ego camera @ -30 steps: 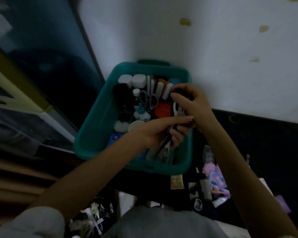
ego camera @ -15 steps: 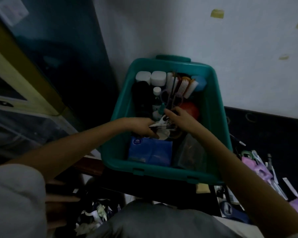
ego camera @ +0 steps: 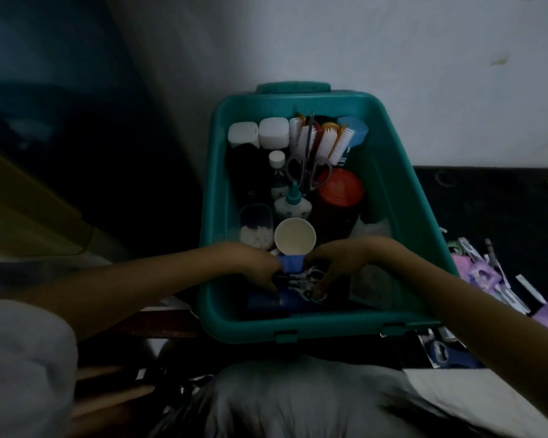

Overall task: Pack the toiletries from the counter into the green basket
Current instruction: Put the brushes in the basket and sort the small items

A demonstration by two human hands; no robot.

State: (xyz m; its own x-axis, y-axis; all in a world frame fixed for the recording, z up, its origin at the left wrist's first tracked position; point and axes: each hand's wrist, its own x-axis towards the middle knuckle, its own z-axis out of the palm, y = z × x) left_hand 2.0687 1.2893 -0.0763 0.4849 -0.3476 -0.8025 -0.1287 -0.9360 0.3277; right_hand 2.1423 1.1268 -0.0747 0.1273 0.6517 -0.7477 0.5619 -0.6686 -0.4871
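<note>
Your left hand (ego camera: pixel 254 263) buries its fingertips in shadow, and dim blur keeps you from telling whether they or your right hand (ego camera: pixel 345 260) pinch the small metal tool (ego camera: pixel 308 277) between them. Beneath your fingers the blue pack (ego camera: pixel 293 263) is mostly hidden; right of them, counter clutter (ego camera: pixel 484 273) blurs

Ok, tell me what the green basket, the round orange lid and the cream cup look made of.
Green basket: moulded plastic, dull sheen, one-piece rim and handle. Round orange lid: plastic, probably, with faint moulded rings. Cream cup: matt, thin rim; paper or plastic, cannot tell.
</note>
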